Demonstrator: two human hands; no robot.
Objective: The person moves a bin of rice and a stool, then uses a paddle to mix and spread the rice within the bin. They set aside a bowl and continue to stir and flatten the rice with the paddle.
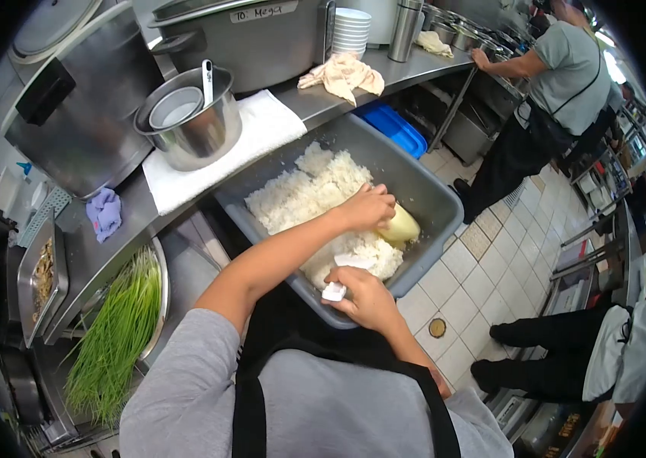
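A large grey plastic tub (434, 256) in front of me holds a heap of cooked white rice (311, 187). My left hand (369, 208) reaches across the rice, its fingers closed at a pale yellow rounded container (401, 227) lying in the tub's right part. The container's near side is partly hidden by the hand. Closer to my body, my right hand (365, 296) is wrapped round a white rice paddle (334, 291). One white end pokes out of the fist and another white part shows over the rice; the middle is hidden by fingers.
A metal counter (262, 80) runs along the left and back, bearing a steel pot (201, 141) on a white towel (277, 118), a large cooker (262, 46) and stacked bowls (350, 30). Green onions (121, 336) lie lower left. One person (567, 69) stands back right, another lower right (605, 351).
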